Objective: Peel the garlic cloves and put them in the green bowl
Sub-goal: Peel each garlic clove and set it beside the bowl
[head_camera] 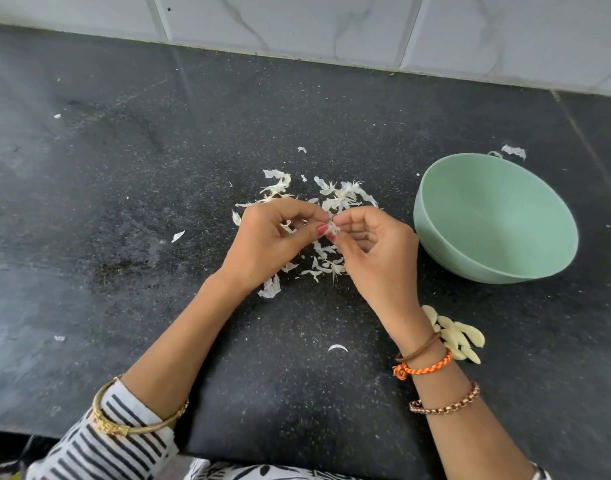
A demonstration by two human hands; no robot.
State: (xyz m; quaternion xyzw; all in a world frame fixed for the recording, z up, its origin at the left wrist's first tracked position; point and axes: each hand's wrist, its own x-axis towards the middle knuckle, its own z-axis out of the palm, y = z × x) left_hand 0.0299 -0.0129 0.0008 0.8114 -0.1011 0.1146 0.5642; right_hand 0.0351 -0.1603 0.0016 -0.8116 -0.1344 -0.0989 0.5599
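Observation:
My left hand (273,237) and my right hand (377,251) meet above the black counter and together pinch a small garlic clove (333,226) with white papery skin hanging from it. Most of the clove is hidden by my fingertips. Loose garlic skins (338,195) lie scattered under and beyond both hands. The green bowl (494,216) stands to the right of my right hand and looks empty inside. A small pile of peeled garlic cloves (460,336) lies on the counter beside my right wrist, outside the bowl.
The black stone counter (158,168) runs back to a white tiled wall (332,26). Stray skin flakes lie at the far left (57,116), behind the bowl (513,151) and near the front (337,347). The counter's front edge is just below my forearms.

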